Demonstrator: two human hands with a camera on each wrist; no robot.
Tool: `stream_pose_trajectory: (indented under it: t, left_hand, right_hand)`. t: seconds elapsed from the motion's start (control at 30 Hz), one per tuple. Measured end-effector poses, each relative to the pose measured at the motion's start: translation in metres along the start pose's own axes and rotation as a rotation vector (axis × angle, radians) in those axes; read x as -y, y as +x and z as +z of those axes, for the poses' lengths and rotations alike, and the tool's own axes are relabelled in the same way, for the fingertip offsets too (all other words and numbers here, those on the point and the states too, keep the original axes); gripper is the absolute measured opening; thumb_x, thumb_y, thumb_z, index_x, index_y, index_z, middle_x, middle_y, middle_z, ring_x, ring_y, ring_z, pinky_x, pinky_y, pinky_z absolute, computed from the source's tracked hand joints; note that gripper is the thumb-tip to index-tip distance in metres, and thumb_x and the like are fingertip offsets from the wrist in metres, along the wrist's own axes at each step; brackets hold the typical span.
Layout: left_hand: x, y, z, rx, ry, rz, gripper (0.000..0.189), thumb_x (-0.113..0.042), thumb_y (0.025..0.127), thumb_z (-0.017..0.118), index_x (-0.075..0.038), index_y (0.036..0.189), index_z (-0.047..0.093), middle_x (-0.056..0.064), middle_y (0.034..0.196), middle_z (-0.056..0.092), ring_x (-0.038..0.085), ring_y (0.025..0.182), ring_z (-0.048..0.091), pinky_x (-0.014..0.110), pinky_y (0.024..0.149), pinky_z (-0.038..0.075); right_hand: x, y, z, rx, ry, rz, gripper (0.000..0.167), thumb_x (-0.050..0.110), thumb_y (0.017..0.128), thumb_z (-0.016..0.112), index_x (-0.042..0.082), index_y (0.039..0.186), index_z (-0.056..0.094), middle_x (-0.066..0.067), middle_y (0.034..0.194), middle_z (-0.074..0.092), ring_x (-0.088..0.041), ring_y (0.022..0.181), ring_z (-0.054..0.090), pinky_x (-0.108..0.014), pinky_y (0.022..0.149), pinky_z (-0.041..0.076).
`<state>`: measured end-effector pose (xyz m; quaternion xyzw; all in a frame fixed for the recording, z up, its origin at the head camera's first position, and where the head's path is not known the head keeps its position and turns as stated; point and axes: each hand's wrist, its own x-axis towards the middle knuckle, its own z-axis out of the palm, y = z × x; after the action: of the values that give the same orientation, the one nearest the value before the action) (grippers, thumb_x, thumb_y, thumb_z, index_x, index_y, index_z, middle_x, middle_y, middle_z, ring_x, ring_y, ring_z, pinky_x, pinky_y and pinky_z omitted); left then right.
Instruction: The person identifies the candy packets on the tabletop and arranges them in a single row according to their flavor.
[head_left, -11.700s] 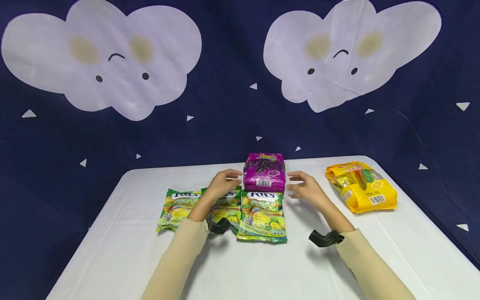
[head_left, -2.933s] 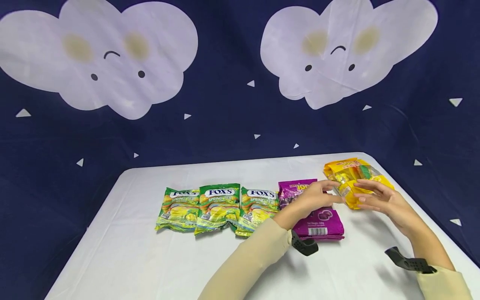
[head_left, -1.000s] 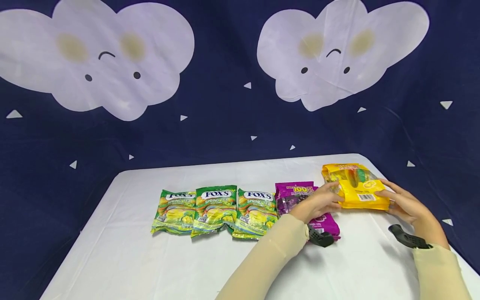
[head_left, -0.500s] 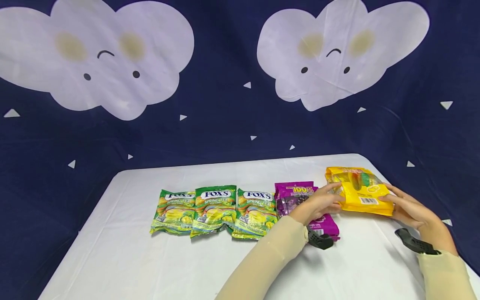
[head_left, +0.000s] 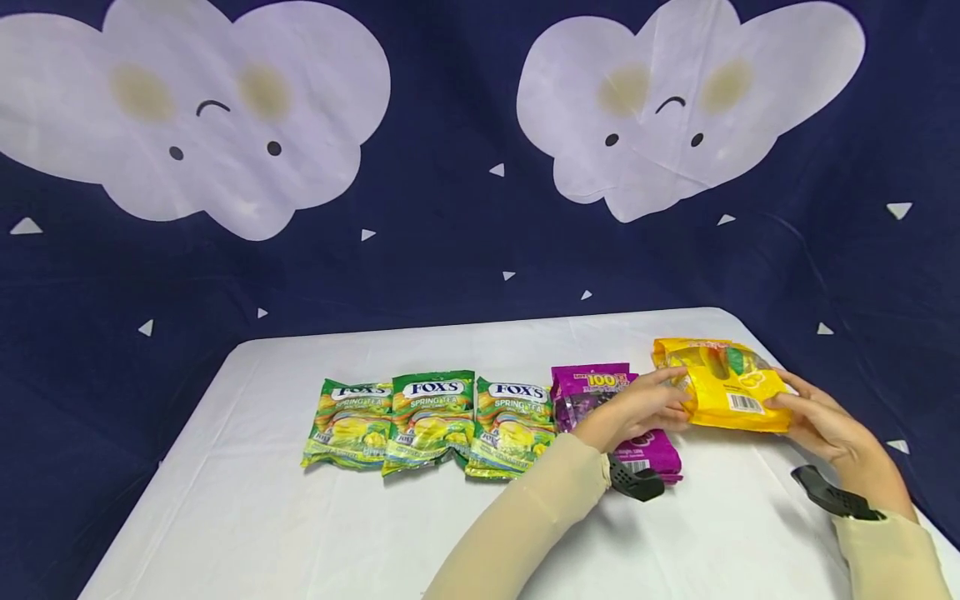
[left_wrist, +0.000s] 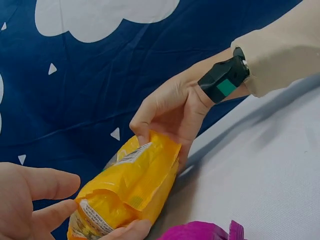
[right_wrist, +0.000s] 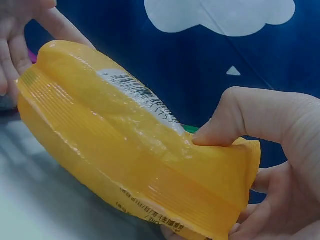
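Observation:
My right hand (head_left: 828, 421) grips the right end of a yellow candy bag (head_left: 742, 400), thumb on the upper face near the barcode and fingers beneath. In the right wrist view, that thumb (right_wrist: 215, 132) dents the yellow wrapper (right_wrist: 125, 145). At the bag's left side, my left hand (head_left: 637, 408) touches it with spread, fairly straight fingers; the left wrist view shows these fingers (left_wrist: 55, 185) against its edge. Under the left hand and forearm lies a purple grape candy bag (head_left: 588, 379), partly covered.
Left of the purple bag, three green Fox's Spring Tea bags lie in a row: a left bag (head_left: 348, 425), a middle bag (head_left: 431, 421) and a right bag (head_left: 510, 429). They rest on a white-covered table (head_left: 300, 533) before a dark blue cloud-patterned backdrop (head_left: 450, 208).
Earlier the purple bag lay behind the green row; now it is at the row's right end. Both hands went to the yellow bag, which has shifted slightly right and nearer.

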<state>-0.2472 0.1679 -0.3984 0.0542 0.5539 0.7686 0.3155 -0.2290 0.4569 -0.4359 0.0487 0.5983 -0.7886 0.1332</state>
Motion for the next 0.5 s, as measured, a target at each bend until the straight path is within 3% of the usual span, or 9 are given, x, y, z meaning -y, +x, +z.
stream_pose_trajectory:
  t: [0.2,0.37,0.5]
  left_hand:
    - [-0.004,-0.006,-0.002,0.026,-0.010,-0.002,0.046,0.004,0.090,0.060,-0.010,0.133,0.056,0.018,0.093,0.058,0.028,0.078,0.055,0.058,0.092,0.045]
    - [-0.008,-0.011,-0.004,0.019,-0.022,0.015,0.042,0.004,0.090,0.061,-0.011,0.129,0.058,0.016,0.093,0.059,0.027,0.077,0.056,0.058,0.091,0.045]
    - [-0.013,-0.016,-0.009,-0.011,-0.033,0.033,0.034,0.001,0.090,0.064,-0.013,0.120,0.062,0.017,0.096,0.059,0.028,0.080,0.059,0.056,0.088,0.047]
  right_hand:
    - [0.000,-0.005,0.008,0.011,0.013,-0.053,0.052,-0.010,0.092,0.048,0.035,0.117,0.054,0.006,0.105,0.056,-0.015,0.089,0.059,-0.029,0.078,0.055]
    - [0.003,-0.010,0.018,0.035,-0.023,-0.123,0.057,-0.011,0.091,0.047,0.034,0.127,0.048,0.003,0.109,0.052,-0.016,0.089,0.060,-0.026,0.077,0.055]
    - [0.009,-0.012,0.029,0.055,-0.036,-0.170,0.060,-0.013,0.091,0.045,0.031,0.132,0.043,0.001,0.110,0.054,-0.016,0.088,0.061,-0.015,0.058,0.049]
